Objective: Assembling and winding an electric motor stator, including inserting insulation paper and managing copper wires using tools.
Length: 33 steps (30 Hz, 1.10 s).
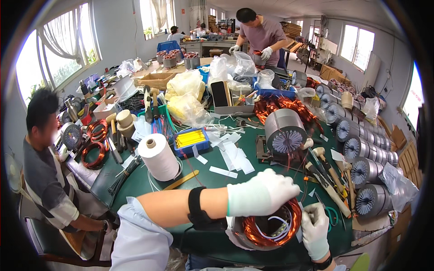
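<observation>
A motor stator with a ring of copper windings (292,223) stands at the table's near edge, right in front of me. White tubing (281,229) curls inside its bore. Above the far side of the windings is my left hand (262,193), in a white glove. Its fingers are curled and closed; what they hold, if anything, is hidden. At the right side of the windings my right hand (315,231), also gloved, has its fingers pinched together. A narrow pale strip (299,234) shows beside those fingers, but I cannot make out whether they grip it.
Behind stands another stator (285,127). White paper strips (235,156), a thread cone (158,158) and a blue tray of yellow pieces (191,139) lie around. Mallets (327,165), green-handled scissors (332,217) and stator rows (373,201) are rightward. People sit left (49,158) and stand opposite (262,34).
</observation>
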Motion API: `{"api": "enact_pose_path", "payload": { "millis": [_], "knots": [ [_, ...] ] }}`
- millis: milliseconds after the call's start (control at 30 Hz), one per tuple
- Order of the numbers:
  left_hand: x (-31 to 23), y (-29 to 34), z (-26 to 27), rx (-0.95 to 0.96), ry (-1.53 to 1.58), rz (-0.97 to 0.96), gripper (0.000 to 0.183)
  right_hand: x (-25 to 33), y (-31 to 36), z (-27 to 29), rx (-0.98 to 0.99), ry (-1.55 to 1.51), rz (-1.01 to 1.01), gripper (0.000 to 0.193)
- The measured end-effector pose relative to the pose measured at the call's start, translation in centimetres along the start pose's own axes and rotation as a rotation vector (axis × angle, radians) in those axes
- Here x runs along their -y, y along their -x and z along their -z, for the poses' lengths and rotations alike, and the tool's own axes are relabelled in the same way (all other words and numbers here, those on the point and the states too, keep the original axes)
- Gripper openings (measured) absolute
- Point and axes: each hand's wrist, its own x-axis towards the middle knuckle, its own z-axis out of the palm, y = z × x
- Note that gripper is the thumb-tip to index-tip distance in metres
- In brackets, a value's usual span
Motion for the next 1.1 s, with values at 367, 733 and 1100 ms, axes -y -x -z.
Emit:
{"api": "enact_pose_path", "payload": {
  "millis": [367, 733, 1100],
  "knots": [
    [-1.2, -1.0, -1.7, -0.131, -0.566, -0.287, 0.015, -0.8, 0.5, -0.6, -0.041, -0.032, 0.014, 0.009],
    [0.2, 3.1, -1.9, -0.179, 1.032, 0.531, 0.035, -0.5, 0.2, -0.1, 0.079, 0.018, 0.059, 0.011],
    [0.6, 2.6, -2.2, -0.2, 1.059, 0.497, 0.031, -0.2, 0.1, -0.5, -0.014, 0.097, 0.124, 0.008]
  ]
}}
